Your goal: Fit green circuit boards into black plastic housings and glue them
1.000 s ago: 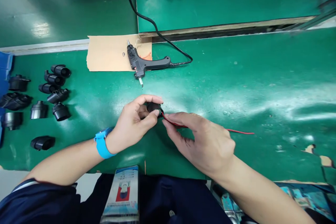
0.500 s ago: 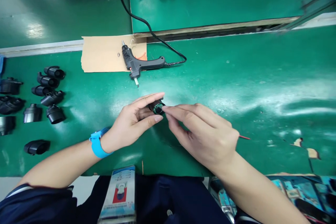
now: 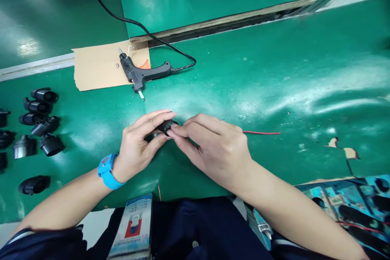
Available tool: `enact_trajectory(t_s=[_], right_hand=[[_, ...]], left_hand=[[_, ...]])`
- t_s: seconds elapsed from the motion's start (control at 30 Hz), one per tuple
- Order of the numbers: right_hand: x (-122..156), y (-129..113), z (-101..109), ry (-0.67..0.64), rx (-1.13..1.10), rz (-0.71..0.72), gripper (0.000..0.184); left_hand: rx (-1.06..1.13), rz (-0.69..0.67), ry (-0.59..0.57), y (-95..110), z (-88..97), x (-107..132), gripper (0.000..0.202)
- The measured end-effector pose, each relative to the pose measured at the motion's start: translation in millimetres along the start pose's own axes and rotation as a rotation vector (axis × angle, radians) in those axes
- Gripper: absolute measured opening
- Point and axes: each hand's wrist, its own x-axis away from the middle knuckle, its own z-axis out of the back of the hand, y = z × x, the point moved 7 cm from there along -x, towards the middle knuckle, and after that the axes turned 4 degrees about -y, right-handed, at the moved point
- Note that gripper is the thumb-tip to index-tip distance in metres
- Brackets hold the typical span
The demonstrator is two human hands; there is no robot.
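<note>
Left hand [image 3: 137, 142]: half closed, fingers and thumb curled around the part [image 3: 163, 126].
Part: black, held over the middle of the table [image 3: 231, 85], its green-tinged end turned right.
Right hand [image 3: 216, 144]: thumb and forefinger pinched together on the wire [image 3: 262, 133] at that end, the tips hiding the grip itself.
Wire: red, its free end showing to the right of the hand.
Glue gun [image 3: 154, 73]: far of the hands, partly on cardboard [image 3: 97, 69].
Black pieces [image 3: 51, 145]: left, loosely grouped.
</note>
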Motion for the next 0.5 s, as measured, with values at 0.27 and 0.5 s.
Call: enact_trajectory(t_s=[0.27,0.5], right_hand=[[0.3,6.6,-6.0,-0.067,-0.03,-0.034,0.024],[-0.7,11.5,4.4,-0.022,-0.107,-0.036,0.017]], left_hand=[[0.082,0.082,0.021,-4.4,-5.6,1.0,0.039],[0.581,0.319,-0.01,-23.3,-14.4,-4.7,0.044]])
